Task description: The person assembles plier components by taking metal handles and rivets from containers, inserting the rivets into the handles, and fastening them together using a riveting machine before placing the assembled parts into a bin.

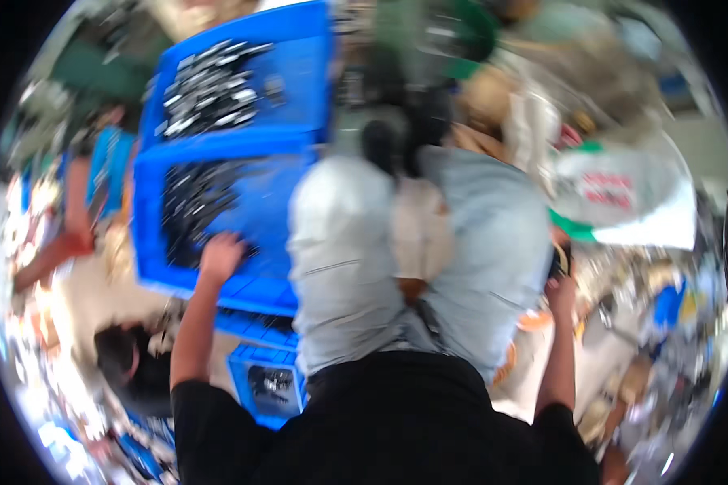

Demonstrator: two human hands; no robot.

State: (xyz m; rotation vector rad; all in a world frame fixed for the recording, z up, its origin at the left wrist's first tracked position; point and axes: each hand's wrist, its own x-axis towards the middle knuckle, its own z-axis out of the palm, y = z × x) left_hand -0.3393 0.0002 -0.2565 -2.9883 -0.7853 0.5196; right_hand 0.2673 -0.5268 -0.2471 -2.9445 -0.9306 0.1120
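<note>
My left hand (222,257) reaches into the near blue plastic bin (283,190), at its front edge. Small dark parts (194,198) lie heaped along the left of that bin, beside my fingers. Blur smears those fingers, so whether they grip a part cannot be told. Low at my right side, beyond my right knee, is my right hand (560,289), closed around a small dark object (560,260) whose kind is too blurred to make out. My legs in pale jeans (348,242) stand between the two hands.
A second blue bin (299,73) with shiny black parts adjoins the first at its far side. A smaller blue crate (239,380) sits below. White sacks (623,194) lie at the right. Another person (129,360) is at the lower left.
</note>
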